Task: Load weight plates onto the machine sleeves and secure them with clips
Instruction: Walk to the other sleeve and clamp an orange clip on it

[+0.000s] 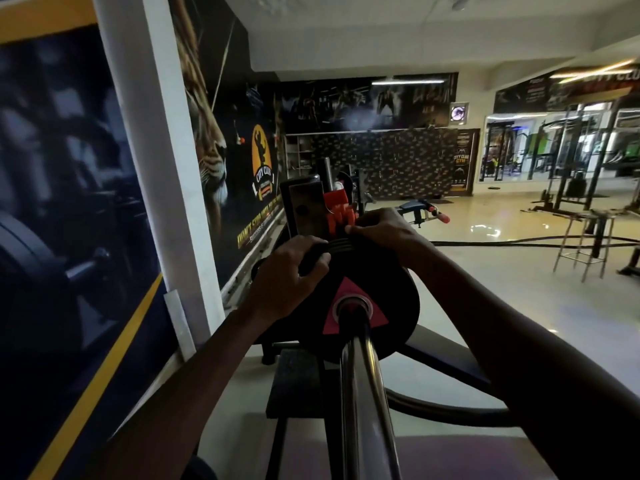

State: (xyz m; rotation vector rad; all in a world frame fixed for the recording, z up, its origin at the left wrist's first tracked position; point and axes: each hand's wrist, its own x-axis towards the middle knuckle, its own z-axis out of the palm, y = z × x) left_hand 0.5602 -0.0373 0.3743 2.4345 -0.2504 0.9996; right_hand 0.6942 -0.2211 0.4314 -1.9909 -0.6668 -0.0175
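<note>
Head view: a black round weight plate with a red triangle [349, 303] is gripped at its top rim by the left hand [291, 271] and right hand [384, 233] — seated on the polished steel sleeve [360, 393] — clipping is judged next.

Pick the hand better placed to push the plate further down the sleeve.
Probably left: the left hand grips the plate rim fully, while the right hand only holds its top edge.
</note>
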